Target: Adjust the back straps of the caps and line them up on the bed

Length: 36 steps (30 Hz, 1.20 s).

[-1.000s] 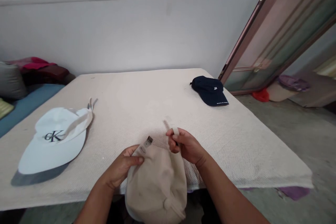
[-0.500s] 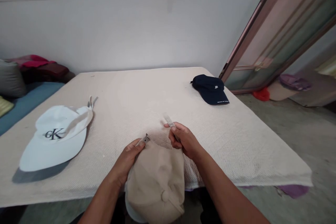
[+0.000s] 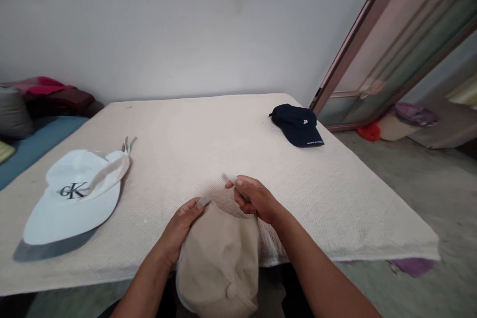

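A beige cap (image 3: 219, 258) hangs over the near table edge, its button side toward me and its back opening facing away. My left hand (image 3: 182, 226) is closed on the cap's left rear edge, thumb on a short strap end (image 3: 203, 201). My right hand (image 3: 255, 198) pinches the other strap (image 3: 230, 179) at the right side of the opening, its free tip pointing up and left. The two strap ends are apart.
A white cap with black letters (image 3: 80, 198) lies at the left of the cloth-covered table (image 3: 179, 144). A navy cap (image 3: 296, 125) sits at the back right. A wall stands behind the table; cushions are at the far left.
The strap in my right hand has tilted further left and lower, nearer my left hand. The metal buckle seen earlier at my left thumb no longer shows clearly. The view has shifted slightly.
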Each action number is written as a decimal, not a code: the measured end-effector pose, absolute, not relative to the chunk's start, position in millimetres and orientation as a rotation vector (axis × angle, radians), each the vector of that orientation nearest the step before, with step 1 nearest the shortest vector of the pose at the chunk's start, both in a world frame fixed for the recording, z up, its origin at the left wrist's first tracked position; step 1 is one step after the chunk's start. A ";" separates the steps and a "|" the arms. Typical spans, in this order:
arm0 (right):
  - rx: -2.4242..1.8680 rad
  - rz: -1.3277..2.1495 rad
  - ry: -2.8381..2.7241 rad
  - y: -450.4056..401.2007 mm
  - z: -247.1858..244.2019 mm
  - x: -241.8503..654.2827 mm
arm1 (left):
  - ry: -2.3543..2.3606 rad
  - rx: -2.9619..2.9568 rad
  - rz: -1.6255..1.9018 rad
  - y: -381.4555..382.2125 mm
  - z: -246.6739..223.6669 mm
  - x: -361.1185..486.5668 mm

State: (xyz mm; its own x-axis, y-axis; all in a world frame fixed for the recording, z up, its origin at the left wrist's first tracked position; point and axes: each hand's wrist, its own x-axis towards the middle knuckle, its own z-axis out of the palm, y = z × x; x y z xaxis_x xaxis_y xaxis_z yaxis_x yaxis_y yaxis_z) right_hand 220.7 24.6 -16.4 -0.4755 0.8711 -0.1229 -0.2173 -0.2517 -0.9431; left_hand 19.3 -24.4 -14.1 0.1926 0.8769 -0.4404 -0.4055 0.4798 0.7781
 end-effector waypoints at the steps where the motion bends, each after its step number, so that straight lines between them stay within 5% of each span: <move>1: -0.874 1.831 -1.235 24.4 -16.2 219.4 | 1.010 0.563 0.976 -24.4 -14.7 19.1; 36: -0.847 2.065 -1.339 22.9 -29.5 208.0 | 0.879 0.564 0.914 -28.0 -19.2 17.5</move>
